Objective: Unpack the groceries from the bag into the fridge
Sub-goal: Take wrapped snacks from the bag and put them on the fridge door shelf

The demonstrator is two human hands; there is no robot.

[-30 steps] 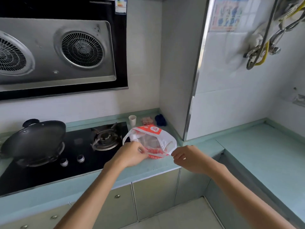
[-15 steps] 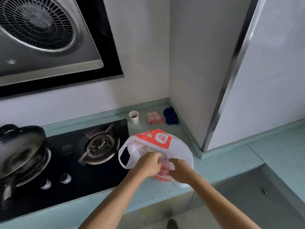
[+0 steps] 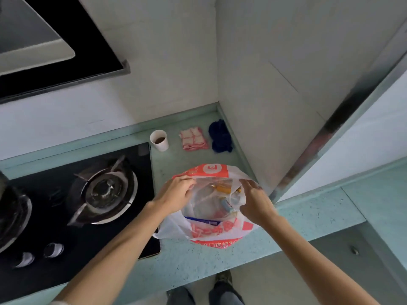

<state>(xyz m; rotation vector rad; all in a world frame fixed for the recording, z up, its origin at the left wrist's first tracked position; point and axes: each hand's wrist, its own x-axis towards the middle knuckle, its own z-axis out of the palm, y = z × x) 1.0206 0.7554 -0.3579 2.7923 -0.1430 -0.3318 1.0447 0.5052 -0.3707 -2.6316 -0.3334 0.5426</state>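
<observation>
Bag [image 3: 217, 231] mouth, between left hand [image 3: 176, 192], right hand [image 3: 255, 201]

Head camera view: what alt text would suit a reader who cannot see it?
A person's left hand and right hand hold open a white and orange plastic shopping bag on a pale green kitchen countertop, packaged groceries visible inside. A black gas hob lies to its left; a white paper cup stands behind it.
</observation>
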